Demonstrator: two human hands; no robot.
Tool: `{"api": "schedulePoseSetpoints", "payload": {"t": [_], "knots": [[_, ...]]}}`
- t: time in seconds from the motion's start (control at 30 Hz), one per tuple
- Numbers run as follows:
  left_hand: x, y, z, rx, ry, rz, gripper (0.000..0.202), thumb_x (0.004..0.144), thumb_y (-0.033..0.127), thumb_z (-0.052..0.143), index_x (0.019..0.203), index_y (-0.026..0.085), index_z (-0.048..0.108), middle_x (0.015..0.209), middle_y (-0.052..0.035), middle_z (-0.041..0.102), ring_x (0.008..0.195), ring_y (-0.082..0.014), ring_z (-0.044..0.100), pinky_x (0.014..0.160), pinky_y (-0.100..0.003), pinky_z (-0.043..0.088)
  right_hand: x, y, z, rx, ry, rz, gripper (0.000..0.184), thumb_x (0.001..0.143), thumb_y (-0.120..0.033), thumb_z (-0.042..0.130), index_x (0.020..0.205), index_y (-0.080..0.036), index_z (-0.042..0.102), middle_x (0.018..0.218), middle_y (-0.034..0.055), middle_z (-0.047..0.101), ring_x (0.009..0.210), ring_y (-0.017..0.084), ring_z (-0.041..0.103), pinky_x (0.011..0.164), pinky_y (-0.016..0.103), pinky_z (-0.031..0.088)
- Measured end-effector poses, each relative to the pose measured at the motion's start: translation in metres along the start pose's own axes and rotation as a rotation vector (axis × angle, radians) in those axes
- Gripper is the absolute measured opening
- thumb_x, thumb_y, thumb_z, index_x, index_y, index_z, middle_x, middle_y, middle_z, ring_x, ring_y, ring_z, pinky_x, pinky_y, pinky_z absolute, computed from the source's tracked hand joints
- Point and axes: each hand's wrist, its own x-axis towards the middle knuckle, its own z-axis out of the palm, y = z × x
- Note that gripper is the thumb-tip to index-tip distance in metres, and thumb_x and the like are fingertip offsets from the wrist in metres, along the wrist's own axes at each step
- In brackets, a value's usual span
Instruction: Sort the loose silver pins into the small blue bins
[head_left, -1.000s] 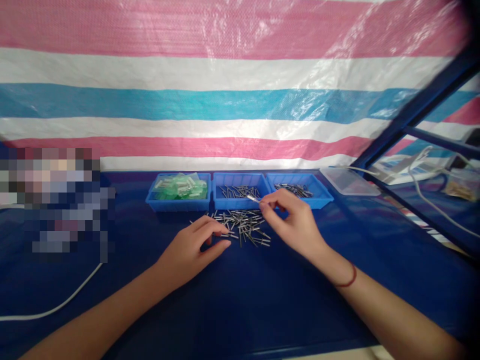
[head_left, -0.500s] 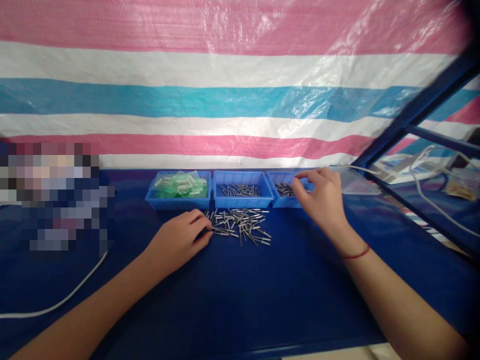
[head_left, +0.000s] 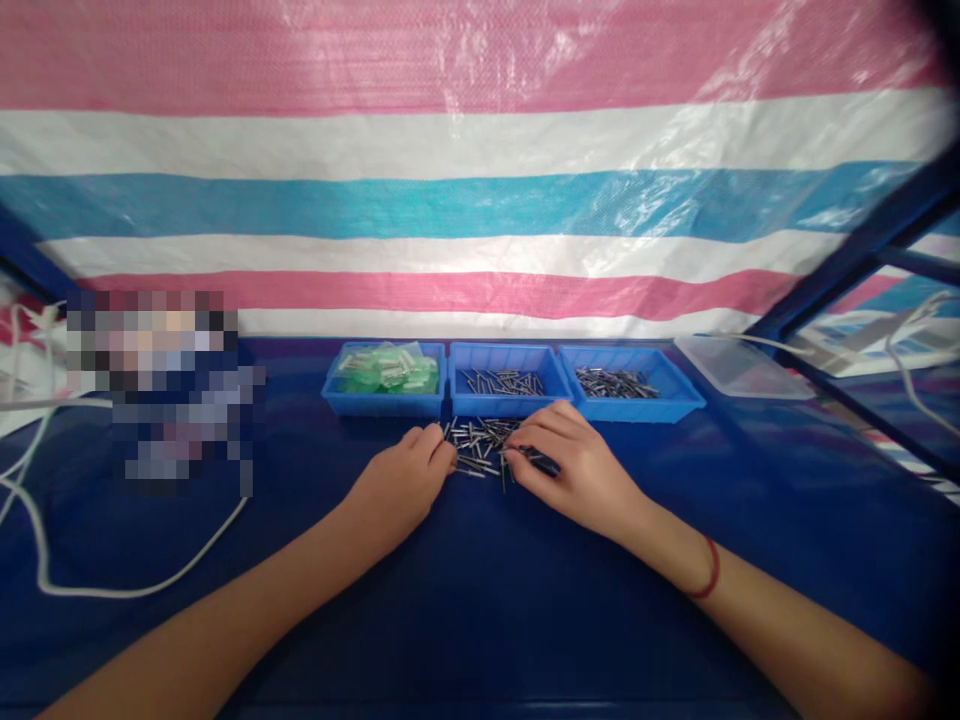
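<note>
A loose pile of silver pop rivets [head_left: 475, 438] lies on the dark blue table in front of the bins. My left hand [head_left: 409, 470] rests at the pile's left edge, its fingers curled and the thumb close against them; what they hold is hidden. Over the right part of the pile, my right hand [head_left: 577, 465] has thumb and fingertips brought together around rivets, with several more under its palm. Behind the hands stand three blue bins: the left bin [head_left: 386, 404] with green and clear plastic packets, the middle bin [head_left: 504, 405] and right bin [head_left: 641, 408] with rivets.
A translucent plastic lid [head_left: 724, 368] lies right of the bins. White cables [head_left: 112, 592] run over the table [head_left: 480, 620] at the left, near a blurred-out patch. A striped plastic sheet [head_left: 480, 210] hangs behind, with a blue metal frame [head_left: 832, 270] at the right.
My right hand has come from the right bin down and left to the rivet pile. My left hand stays at the pile's left edge, its fingers now closer together. The view has turned slightly left.
</note>
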Motion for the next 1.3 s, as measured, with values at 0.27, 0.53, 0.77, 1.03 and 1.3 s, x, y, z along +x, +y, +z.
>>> {"api": "schedulePoseSetpoints", "payload": {"t": [0.27, 0.53, 0.77, 1.03, 1.3], "knots": [[0.001, 0.007, -0.011, 0.038, 0.084, 0.087, 0.024, 0.095, 0.014, 0.032, 0.084, 0.016, 0.053, 0.082, -0.0063, 0.052, 0.074, -0.0205, 0.05, 0.064, -0.031, 0.045, -0.002, -0.013, 0.008, 0.032, -0.121, -0.076, 0.014, 0.09, -0.022, 0.052, 0.085, -0.017, 0.064, 0.078, 0.0044, 0.065, 0.076, 0.018, 0.053, 0.074, 0.035, 0.042], [0.002, 0.004, -0.01, -0.216, 0.136, 0.041, 0.021, 0.097, 0.023, 0.037, 0.091, 0.015, 0.055, 0.088, -0.0057, 0.056, 0.08, -0.0195, 0.055, 0.071, -0.032, 0.047, 0.0, -0.016, 0.006, 0.178, -0.053, -0.029, 0.011, 0.087, -0.017, 0.055, 0.079, -0.018, 0.063, 0.073, 0.0032, 0.065, 0.07, 0.016, 0.054, 0.07, 0.033, 0.042], [0.003, 0.01, -0.012, -0.966, 0.173, -0.314, 0.024, 0.087, 0.036, 0.058, 0.103, 0.018, 0.058, 0.079, 0.0018, 0.061, 0.063, -0.0107, 0.055, 0.059, -0.021, 0.044, 0.001, -0.023, 0.002, 0.383, 0.023, 0.155, 0.012, 0.088, -0.019, 0.056, 0.081, -0.021, 0.066, 0.075, 0.0021, 0.067, 0.073, 0.016, 0.06, 0.071, 0.032, 0.044], [0.004, 0.015, -0.019, -1.091, 0.173, -0.316, 0.015, 0.085, 0.031, 0.06, 0.087, 0.017, 0.065, 0.067, 0.0025, 0.061, 0.06, -0.0108, 0.056, 0.057, -0.02, 0.042, -0.001, -0.025, 0.006, 0.444, 0.005, 0.168, 0.011, 0.088, -0.02, 0.056, 0.086, -0.022, 0.066, 0.078, 0.0025, 0.068, 0.076, 0.016, 0.061, 0.072, 0.033, 0.045], [0.004, 0.015, -0.02, -1.043, 0.217, -0.241, 0.012, 0.086, 0.027, 0.059, 0.087, 0.017, 0.065, 0.078, 0.0005, 0.064, 0.064, -0.0098, 0.056, 0.06, -0.02, 0.042, -0.003, -0.023, 0.01, 0.44, 0.035, 0.164, 0.011, 0.086, -0.019, 0.057, 0.089, -0.022, 0.067, 0.086, 0.0042, 0.067, 0.083, 0.017, 0.062, 0.074, 0.032, 0.049]]}}
